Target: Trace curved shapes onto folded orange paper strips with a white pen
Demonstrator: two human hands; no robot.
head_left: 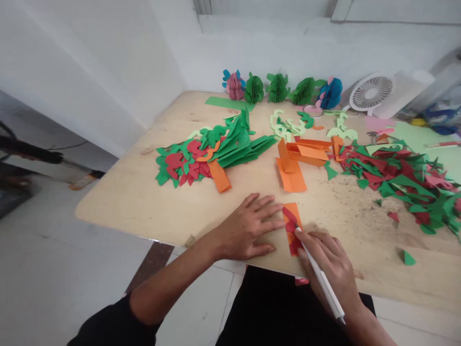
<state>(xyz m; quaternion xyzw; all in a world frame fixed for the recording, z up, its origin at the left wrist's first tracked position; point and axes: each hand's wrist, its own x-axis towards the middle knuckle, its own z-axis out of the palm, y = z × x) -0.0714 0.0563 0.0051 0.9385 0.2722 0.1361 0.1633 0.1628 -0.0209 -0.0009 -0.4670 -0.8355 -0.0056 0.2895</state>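
My right hand (329, 259) grips a white pen (321, 276), its tip down at a small orange strip of paper (294, 210) near the table's front edge. On that strip lies a red paper cut-out (294, 244) with a curved outline; part of it is hidden by my fingers. My left hand (252, 226) rests flat with fingers spread, its fingertips touching the strip's left side. Just beyond are folded orange paper pieces (293, 175). To the left sits a pile of green leaf shapes (234, 149) and red cut-outs (175, 163).
Green and red paper scraps (403, 178) are heaped on the right of the wooden table (144, 206). Along the wall stand several green and blue paper figures (277, 89) and a white fan (372, 93). Light green curved cut-outs (286, 127) lie before them.
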